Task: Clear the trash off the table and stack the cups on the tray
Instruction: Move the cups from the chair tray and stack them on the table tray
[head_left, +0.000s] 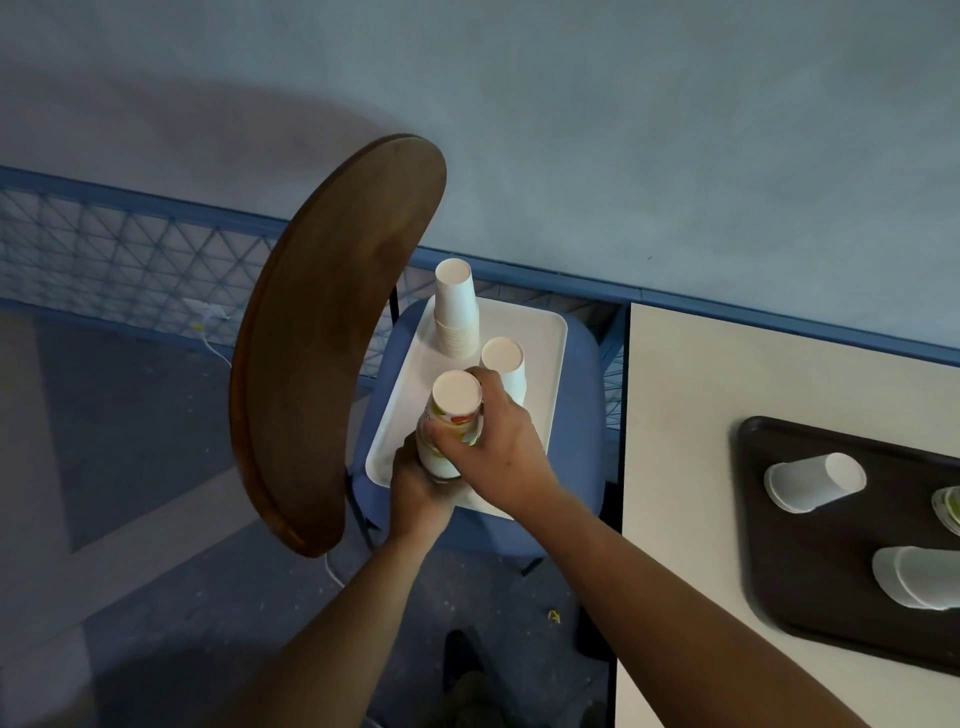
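Head view: printed cup stack (451, 426) upright, axis vertical, pinched between both hands over white tray (540, 338); right hand (498, 441) wraps top, left hand (415, 483) cups base; loose cups (815, 480) lie far right.

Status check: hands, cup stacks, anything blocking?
Both hands, left and right, gripping printed cup stack over white tray. Two stacks standing there. Loose cups remain on dark tray. Nothing blocking.

White cups (456, 317) on a white tray (545, 332), blue chair seat (587, 415), black tray (810, 587), brown backrest (332, 343).
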